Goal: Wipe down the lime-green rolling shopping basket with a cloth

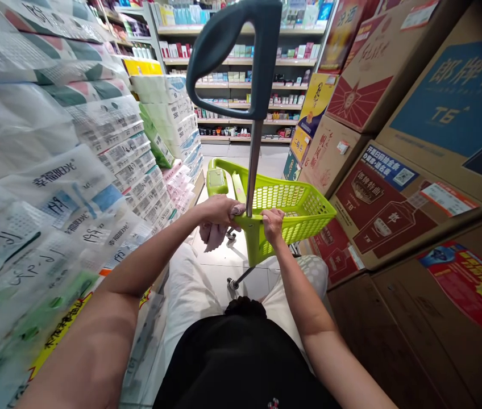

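My left hand [221, 209] clasps a crumpled cloth [212, 236] against the near rim of the basket [309, 226], left of the pole [254, 165]; my right hand [273, 224] grips the rim opposite, presumably steadying it. The basket stands before my knees. My left fingertips and part of the basket's floor are hidden.

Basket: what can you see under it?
Below the basket, a metal leg with a caster and pale floor tiles show. The basket and the right forearm cover the rest, so I can't tell what's there.
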Available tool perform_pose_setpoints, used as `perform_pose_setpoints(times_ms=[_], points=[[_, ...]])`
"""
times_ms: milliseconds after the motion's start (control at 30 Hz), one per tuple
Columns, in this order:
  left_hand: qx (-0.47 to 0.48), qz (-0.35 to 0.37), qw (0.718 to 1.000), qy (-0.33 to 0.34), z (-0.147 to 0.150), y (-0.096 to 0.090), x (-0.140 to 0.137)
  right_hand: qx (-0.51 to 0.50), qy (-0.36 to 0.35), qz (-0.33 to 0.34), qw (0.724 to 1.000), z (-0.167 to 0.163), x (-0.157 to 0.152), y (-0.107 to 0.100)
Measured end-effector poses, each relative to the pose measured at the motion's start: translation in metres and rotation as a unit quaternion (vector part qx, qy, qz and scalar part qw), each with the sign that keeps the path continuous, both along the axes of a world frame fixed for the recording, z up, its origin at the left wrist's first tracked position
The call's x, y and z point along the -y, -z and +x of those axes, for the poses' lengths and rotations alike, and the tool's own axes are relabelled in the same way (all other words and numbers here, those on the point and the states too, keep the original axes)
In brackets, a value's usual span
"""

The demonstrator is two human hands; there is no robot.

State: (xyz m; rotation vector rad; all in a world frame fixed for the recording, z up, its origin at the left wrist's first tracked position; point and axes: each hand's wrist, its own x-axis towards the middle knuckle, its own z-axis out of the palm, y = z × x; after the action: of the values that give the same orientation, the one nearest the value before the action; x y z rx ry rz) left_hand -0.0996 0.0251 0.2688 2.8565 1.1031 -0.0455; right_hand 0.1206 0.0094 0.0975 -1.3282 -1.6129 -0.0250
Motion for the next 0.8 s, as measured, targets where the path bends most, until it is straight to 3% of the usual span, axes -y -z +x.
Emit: perform_pose_setpoints(times_ms=[67,167,333,467,500,567,700,800], points=[[0.016,0.020,1.000,-0.009,0.001,0.007,0.000,0.006,0.000,-0.004,1.000,0.000,0.001,0.000],[0.115,0.123,0.985,-0.029,-0.004,0.032,0.006,0.009,0.003,-0.012,1.000,0.000,0.001,-0.001],[0.289,0.278,0.913,-0.072,-0.006,0.088,0.018,-0.010,0.004,-0.013,1.000,-0.001,0.001,-0.001],[0.354,0.356,0.853,-0.143,0.004,0.119,0.020,-0.015,-0.005,-0.014,1.000,-0.001,-0.002,-0.001],[0.356,0.361,0.848,-0.157,0.006,0.120,0.020,-0.013,-0.007,-0.015,1.000,-0.001,-0.003,-0.001],[0.333,0.345,0.863,-0.159,0.005,0.112,0.021,-0.006,-0.010,-0.018,1.000,0.000,-0.006,-0.001],[0.212,0.259,0.939,-0.076,-0.004,0.065,0.014,-0.002,-0.005,-0.020,1.000,-0.001,-0.010,-0.001],[0.125,0.186,0.974,-0.022,-0.007,0.032,-0.002,-0.004,0.003,-0.021,1.000,-0.003,-0.009,-0.001]])
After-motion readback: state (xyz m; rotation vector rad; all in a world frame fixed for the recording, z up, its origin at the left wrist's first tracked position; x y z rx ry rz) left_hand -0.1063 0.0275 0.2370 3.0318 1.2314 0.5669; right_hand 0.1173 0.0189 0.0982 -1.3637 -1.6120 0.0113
